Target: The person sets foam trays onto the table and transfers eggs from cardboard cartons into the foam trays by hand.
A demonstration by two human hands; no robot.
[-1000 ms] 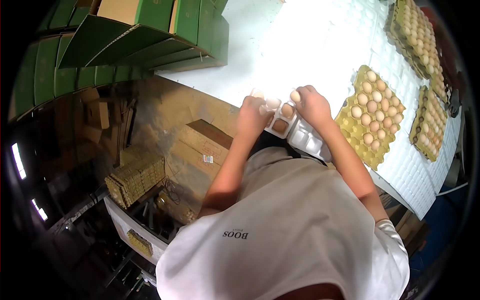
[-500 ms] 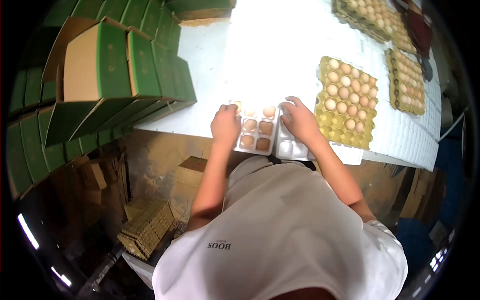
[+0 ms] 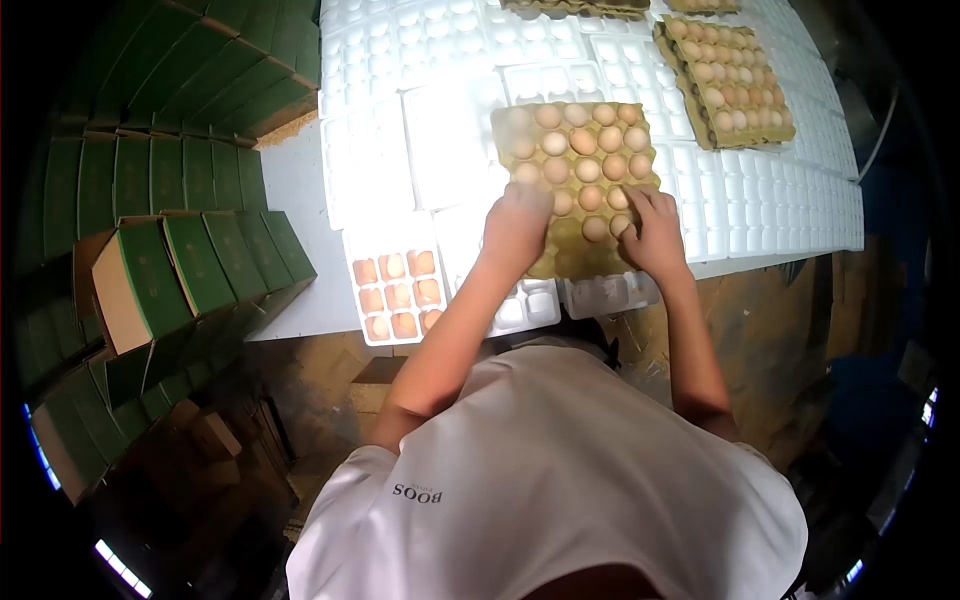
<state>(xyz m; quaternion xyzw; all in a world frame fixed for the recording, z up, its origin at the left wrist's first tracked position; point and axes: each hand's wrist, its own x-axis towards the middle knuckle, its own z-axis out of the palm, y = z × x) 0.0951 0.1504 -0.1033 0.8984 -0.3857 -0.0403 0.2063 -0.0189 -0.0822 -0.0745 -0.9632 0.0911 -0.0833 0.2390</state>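
A yellowish pulp egg tray (image 3: 570,262) lies in front of me, its far rows full of eggs and its near cups bare. My left hand (image 3: 517,230) is closed over the tray's left side, and what its curled fingers hold is hidden. At the right side, my right hand (image 3: 657,235) has its thumb and fingers around an egg (image 3: 621,225). To the left, a white plastic egg carton (image 3: 352,275) holds several brown eggs. Partly under my left forearm sits another white carton (image 3: 540,306) with bare cups.
Green cardboard boxes (image 3: 200,260) stand stacked along the left. Rows of white cartons (image 3: 780,205) cover much of the table. Another loaded egg tray (image 3: 735,85) rests at the back right. The table's near edge (image 3: 740,265) runs before me.
Both hands have left the white cartons and moved right onto the pulp egg tray. The camera view has turned right, so the table's contents appear farther left.
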